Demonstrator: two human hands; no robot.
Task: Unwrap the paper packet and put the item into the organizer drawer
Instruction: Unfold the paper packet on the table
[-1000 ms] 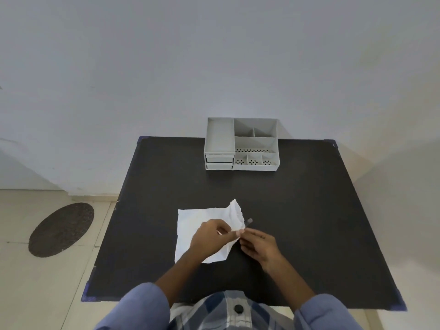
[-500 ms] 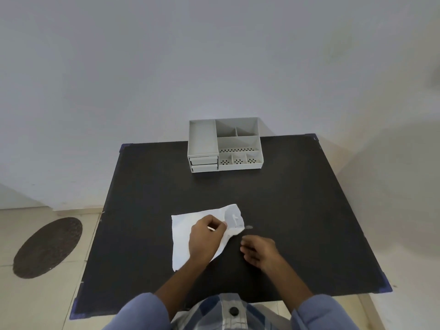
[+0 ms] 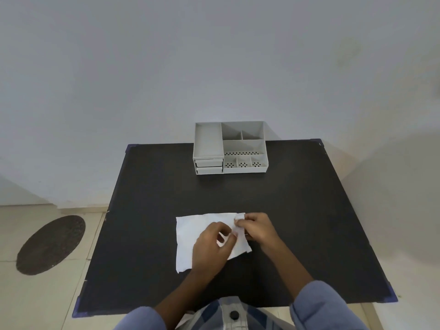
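I am looking down at my two hands working a white sheet of paper (image 3: 197,234) on the black table (image 3: 297,198). Going from the left: the flattened part of the paper is lying out beyond my left hand (image 3: 212,246), which is resting on top of the sheet with fingers curled and pinching a fold near its right side. Just beside it, almost touching, my right hand (image 3: 258,228) is pinching the crumpled right edge of the same sheet between fingertips. The wrapped item itself is not showing; I cannot tell whether it is under the fold or inside my right fingers.

I am judging the paper to be thin, light and soft, likely to tear or slide on the smooth top, so I am taking it by the edges and pinning it with the left palm. The item is probably small and could roll away, so a fingertip pinch suits it.

The grey organizer (image 3: 229,148) is sitting well ahead of both hands, its drawers (image 3: 209,166) at its left front, closed.
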